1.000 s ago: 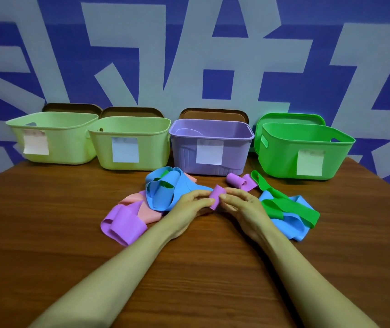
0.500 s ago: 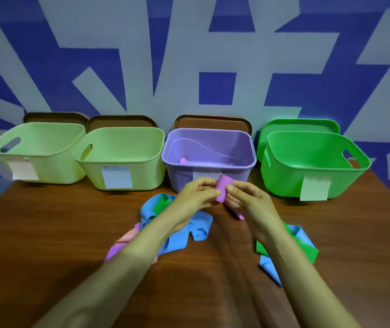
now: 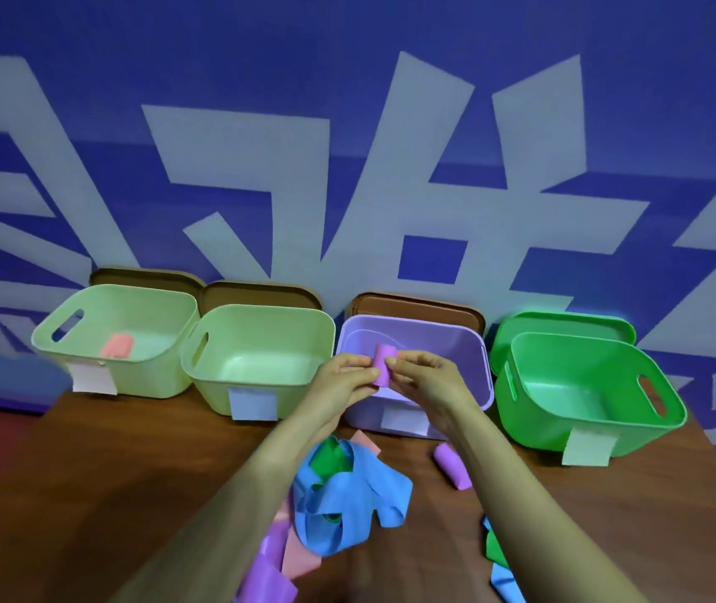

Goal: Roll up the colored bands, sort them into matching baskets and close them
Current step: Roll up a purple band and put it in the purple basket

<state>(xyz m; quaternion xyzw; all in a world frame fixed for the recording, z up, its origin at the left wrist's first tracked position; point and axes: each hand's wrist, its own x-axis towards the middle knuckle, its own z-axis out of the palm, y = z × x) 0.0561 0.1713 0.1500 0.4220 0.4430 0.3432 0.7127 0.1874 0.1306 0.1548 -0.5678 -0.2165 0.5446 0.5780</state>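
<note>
Pressure from two sides is put on the purple roll (image 3: 382, 365), which is held in the air just above the front rim of the purple basket (image 3: 460, 348). It is pinched on its left side by the thumb and fingertips of the left hand (image 3: 341, 385) and on its right side by those of the right hand (image 3: 428, 383).

The roll is judged to be light, soft and elastic, so it can spring open as soon as the pinch is loosened. It is best gripped across its body, with the loose outer end covered by a finger, and squeezed only gently.

A second purple roll (image 3: 452, 467) is seen lying on the table (image 3: 86, 493), near a heap of blue bands (image 3: 347, 502) not yet rolled.
</note>
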